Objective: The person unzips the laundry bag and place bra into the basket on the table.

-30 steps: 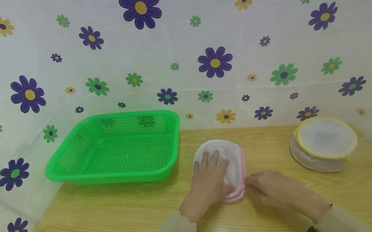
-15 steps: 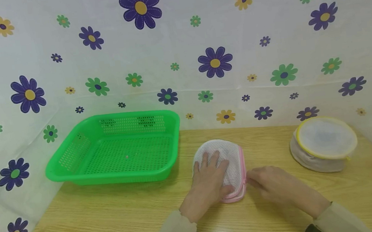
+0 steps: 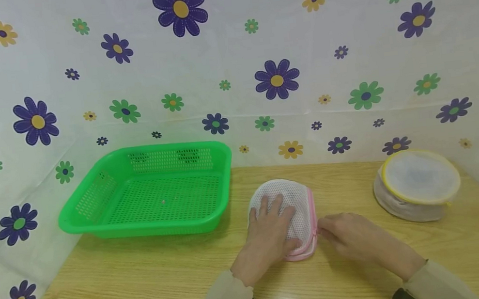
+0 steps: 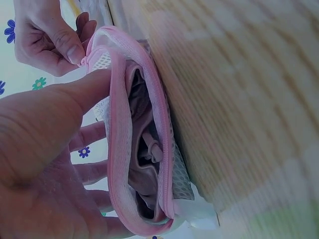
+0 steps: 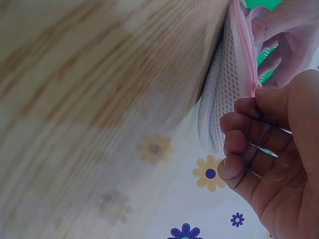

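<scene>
A white mesh laundry bag [image 3: 302, 211] with pink zip edging lies on the wooden table in the head view. My left hand [image 3: 268, 234] rests on top of it, fingers spread, the thumb against its pink edge. In the left wrist view the bag's mouth gapes, showing mauve, satiny-looking fabric [image 4: 143, 174] inside. At the bag's right edge, my right hand [image 3: 354, 237] pinches the zip's pull between thumb and index finger. The fingertips largely cover the pull; the right wrist view shows the pink zip [image 5: 252, 74] running up from them.
A green perforated plastic basket [image 3: 142, 226] stands to the left on the table [image 3: 148, 285]. At the right back sits a round whitish mesh bag [image 3: 420, 179] with a yellow rim. A flower-printed white sheet [image 3: 228, 43] hangs behind and at the sides.
Between the first frame and the second, my right hand shifted slightly away from me along the bag's zipped edge. Since then it has hardly moved. My left hand has stayed in place.
</scene>
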Tool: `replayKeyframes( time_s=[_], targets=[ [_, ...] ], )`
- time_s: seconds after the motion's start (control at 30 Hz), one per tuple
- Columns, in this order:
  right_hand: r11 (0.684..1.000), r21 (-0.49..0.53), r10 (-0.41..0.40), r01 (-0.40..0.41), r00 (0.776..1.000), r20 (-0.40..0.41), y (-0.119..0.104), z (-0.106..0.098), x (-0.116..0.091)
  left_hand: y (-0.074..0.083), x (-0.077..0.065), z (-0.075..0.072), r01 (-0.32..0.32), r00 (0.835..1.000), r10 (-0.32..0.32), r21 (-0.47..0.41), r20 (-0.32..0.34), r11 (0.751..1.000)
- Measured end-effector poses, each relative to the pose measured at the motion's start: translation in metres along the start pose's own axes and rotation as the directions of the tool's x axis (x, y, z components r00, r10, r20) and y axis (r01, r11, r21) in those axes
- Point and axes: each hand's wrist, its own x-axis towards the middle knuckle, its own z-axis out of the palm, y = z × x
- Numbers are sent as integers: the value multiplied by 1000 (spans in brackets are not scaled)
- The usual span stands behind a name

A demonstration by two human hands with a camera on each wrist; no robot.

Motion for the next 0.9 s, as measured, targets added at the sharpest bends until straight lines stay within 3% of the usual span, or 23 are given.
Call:
replayKeyframes(
  time_s=[0.3,0.9],
  targets=[
    [1000,-2,-6,6,1000,-10,0,-2,1,-2,-1,-1,-23,999,23,-5,-23,1000],
    [1000,-5,-17,17,999,-43,1,-1,1,-2,-3,-4,-40,999,40,-15,1,999]
  ],
)
